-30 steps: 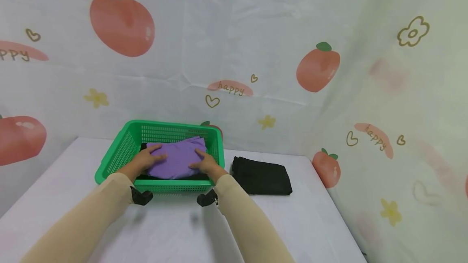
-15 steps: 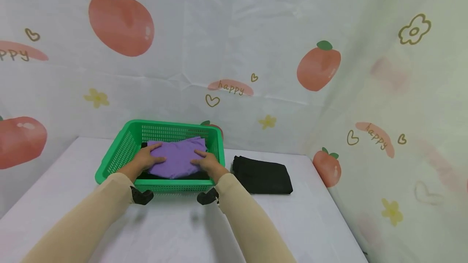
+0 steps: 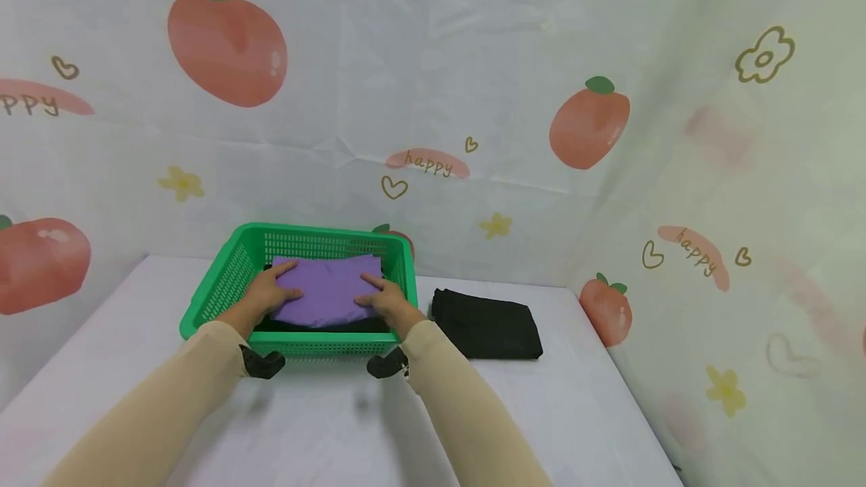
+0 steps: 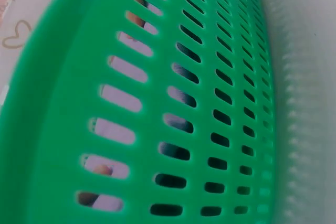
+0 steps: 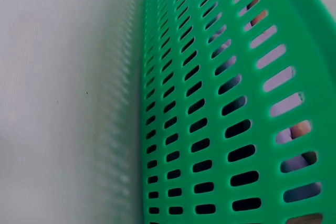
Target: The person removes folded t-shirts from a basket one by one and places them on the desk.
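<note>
A folded purple cloth lies in a green slotted plastic basket, on top of black fabric that shows along its near edge. My left hand rests on the cloth's left side, its fingers and thumb spread and fairly straight. On the right side, my right hand touches the cloth in much the same way. Only the basket wall fills most of the left wrist view, with bits of cloth and hand behind its slots. The right wrist view likewise shows the basket's wall.
To the right of the basket a folded black cloth lies on the white-covered table. A white curtain printed with fruit and flowers hangs behind and along the right side. Dark wrist mounts sit below the sleeves.
The purple cloth's near edge, rounded and sagging before, now lies straighter, and its far edge is more level. Both hands have stayed at its sides with small shifts.
</note>
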{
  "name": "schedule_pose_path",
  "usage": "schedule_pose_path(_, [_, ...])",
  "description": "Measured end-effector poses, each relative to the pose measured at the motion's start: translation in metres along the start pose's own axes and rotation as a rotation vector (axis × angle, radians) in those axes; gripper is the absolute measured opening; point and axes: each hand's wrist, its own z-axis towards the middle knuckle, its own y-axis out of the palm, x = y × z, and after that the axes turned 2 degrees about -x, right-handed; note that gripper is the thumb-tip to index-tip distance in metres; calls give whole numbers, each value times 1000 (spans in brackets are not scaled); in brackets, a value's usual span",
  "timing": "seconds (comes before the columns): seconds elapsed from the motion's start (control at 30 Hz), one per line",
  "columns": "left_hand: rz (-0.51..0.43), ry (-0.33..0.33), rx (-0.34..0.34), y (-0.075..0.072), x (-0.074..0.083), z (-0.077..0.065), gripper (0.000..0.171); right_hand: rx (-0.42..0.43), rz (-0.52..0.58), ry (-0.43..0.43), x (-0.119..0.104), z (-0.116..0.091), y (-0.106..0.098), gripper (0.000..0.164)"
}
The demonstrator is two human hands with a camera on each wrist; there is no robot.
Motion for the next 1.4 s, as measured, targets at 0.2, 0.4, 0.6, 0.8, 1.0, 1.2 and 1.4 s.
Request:
schedule_pose_path(0.2, [-1,-13,16,-6,0,-1,73,-6,57,-8,-4,-3,0,58])
schedule_pose_path(0.4, [-3,-5,-19,-12,1,0,74,-13,61,11,-6,-4,-1,59])
schedule_pose_path(0.6, [-11,3,-42,-20,7,-4,76,-9,65,-4,-12,-7,-3,58])
schedule_pose_path(0.8, [-36,-7,-59,-25,15,-11,76,-35,118,-24,-17,-12,-8,58])
schedule_pose_path(1.0, [-61,-4,-78,-24,25,-19,78,-55,160,-16,-19,-21,-21,58])
schedule_pose_path(1.2, [-62,24,-80,-22,34,-25,79,-20,176,-37,-22,-30,-33,55])
schedule_pose_path(1.4, [-62,55,-70,-19,43,-32,79,-13,163,-59,-22,-41,-41,52])
